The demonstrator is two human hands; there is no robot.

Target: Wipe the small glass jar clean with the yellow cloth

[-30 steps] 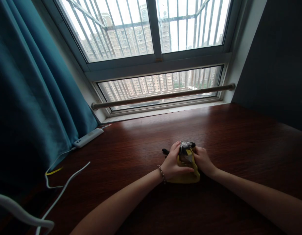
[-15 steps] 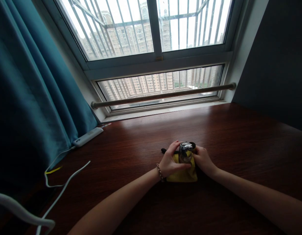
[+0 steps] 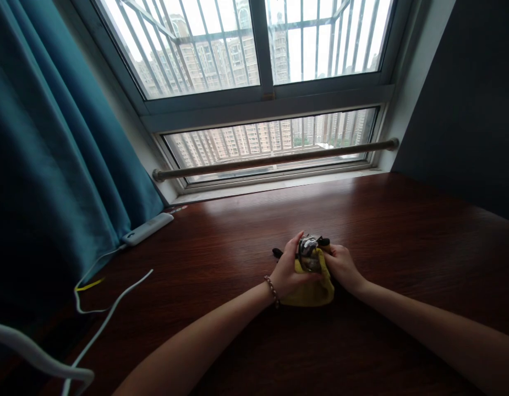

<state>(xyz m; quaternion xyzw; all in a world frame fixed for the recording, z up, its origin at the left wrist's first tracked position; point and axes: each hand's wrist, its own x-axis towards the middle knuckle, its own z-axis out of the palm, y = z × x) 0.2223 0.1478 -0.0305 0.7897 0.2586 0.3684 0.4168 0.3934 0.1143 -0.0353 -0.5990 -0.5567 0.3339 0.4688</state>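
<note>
A small yellow cloth pouch (image 3: 312,293) with a black drawstring (image 3: 278,253) lies on the dark wooden table (image 3: 403,231). A shiny, crinkled dark packet (image 3: 308,254) sticks out of the pouch's mouth. My left hand (image 3: 290,271), with a bead bracelet on the wrist, is closed on the pouch's left side, thumb across its front. My right hand (image 3: 341,266) is closed on the pouch's right side next to the packet.
A white power strip (image 3: 147,229) lies at the table's back left by the teal curtain (image 3: 52,165). White cables (image 3: 109,308) trail over the left of the table. A barred window with a wooden rail (image 3: 274,159) runs along the back.
The packet has sunk a little lower into the pouch. Both hands stay on the pouch, and the yellow cloth has bunched up slightly round the packet.
</note>
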